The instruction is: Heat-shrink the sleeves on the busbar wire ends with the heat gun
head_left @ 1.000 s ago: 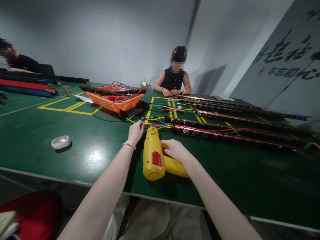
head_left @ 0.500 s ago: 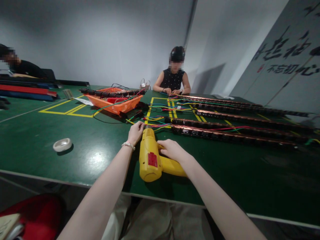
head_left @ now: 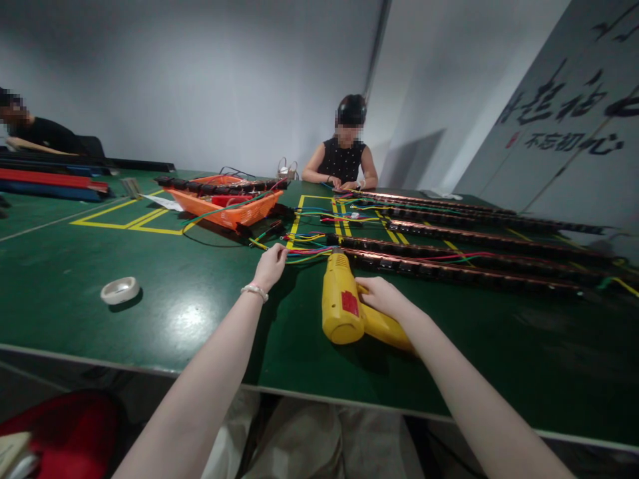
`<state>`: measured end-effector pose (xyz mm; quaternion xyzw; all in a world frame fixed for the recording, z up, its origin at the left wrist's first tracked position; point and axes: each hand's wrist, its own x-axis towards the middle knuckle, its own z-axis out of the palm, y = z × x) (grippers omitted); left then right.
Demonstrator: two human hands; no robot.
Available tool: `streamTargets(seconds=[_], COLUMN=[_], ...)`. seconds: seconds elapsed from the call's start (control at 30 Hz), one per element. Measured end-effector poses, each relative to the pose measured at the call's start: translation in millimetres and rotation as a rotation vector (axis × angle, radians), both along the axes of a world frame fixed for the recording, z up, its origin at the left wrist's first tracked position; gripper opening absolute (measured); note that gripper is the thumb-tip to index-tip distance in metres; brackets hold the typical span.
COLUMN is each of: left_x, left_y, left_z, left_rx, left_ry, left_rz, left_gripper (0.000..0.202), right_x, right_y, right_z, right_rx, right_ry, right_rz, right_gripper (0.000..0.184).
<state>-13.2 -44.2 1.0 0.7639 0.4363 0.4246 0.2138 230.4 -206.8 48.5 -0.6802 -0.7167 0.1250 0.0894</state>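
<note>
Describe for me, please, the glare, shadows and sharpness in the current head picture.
Head view: a bright glare patch sits on the green table between the white ring and the left forearm; head view: a dark shadow lies beneath the yellow heat gun; head view: the wires by the left hand look soft, fine detail lost.

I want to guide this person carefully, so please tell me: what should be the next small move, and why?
Probably a short, slow sweep of the yellow heat gun along the colored wires, stopping before the left hand. That hand pinches the wires at one end, the right hand grips the gun, and its nozzle appears close to the nearest black strip.
</note>
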Motion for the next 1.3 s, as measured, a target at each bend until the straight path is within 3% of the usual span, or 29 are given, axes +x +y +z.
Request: streamTargets(seconds=[0.3,0.53,0.73,1.07,1.3], left_x=[0.7,-0.3,-1.0,-1.8,-0.7], left_y=[-4.6,-16.2,-9.9,-7.3,-9.4], left_z=[3.4,15.1,12.6,9.4,8.0], left_rx=[-0.092,-0.114,-0.139,-0.13,-0.087], left_ry=[0.099,0.198,0.217,0.203,0.218], left_rz=[-0.034,0.011,0.026,-0.023,-0.002], left_gripper=[0.032,0.049,0.053,0.053,0.051], right_x=[-5.4,-48.3,-76.9,-71.0,-38.8], right_y=[-6.8,-9.3,-9.1,-7.5,-3.3], right_z=[4.7,6.7,7.6,6.1,5.8], right_rx=[-0.006,0.014,0.056,0.062,0.035], right_ry=[-0.037,-0.024,-0.035,-0.009,0.024], right_rz=[-0.019,0.132,0.203,0.234,0.13], right_gripper=[0.034,0.031,0.021,0.019,0.026])
